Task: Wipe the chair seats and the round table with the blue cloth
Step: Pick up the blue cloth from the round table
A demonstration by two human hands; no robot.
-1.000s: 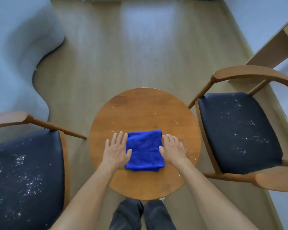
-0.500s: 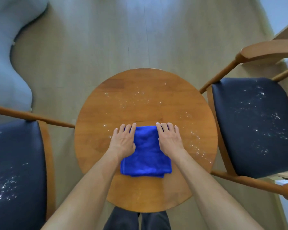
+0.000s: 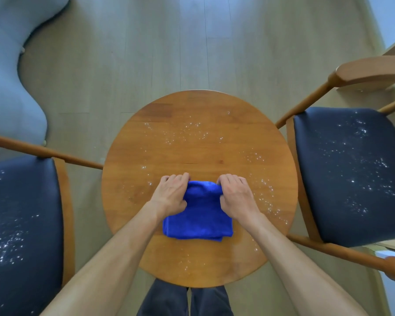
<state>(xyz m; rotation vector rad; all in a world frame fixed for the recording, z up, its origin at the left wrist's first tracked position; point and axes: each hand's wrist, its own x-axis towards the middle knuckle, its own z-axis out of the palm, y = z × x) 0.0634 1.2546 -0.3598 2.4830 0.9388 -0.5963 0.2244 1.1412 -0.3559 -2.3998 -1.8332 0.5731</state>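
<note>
A folded blue cloth (image 3: 197,221) lies on the near half of the round wooden table (image 3: 198,147), which is speckled with white crumbs. My left hand (image 3: 172,193) grips the cloth's far left corner with curled fingers. My right hand (image 3: 236,196) grips its far right corner the same way, and the far edge is bunched up between them. A dark chair seat (image 3: 21,224) on the left and another dark chair seat (image 3: 354,174) on the right both carry white specks.
A light grey upholstered piece (image 3: 12,71) stands at the far left. Wooden chair arms (image 3: 369,71) frame the right seat, and a wooden rail (image 3: 46,152) runs from the left chair to the table. Pale wood floor (image 3: 169,46) lies beyond the table.
The hands lay flat beside the cloth, then moved onto its far corners; now the fingers have curled and gathered the far edge. The camera has come closer over the table.
</note>
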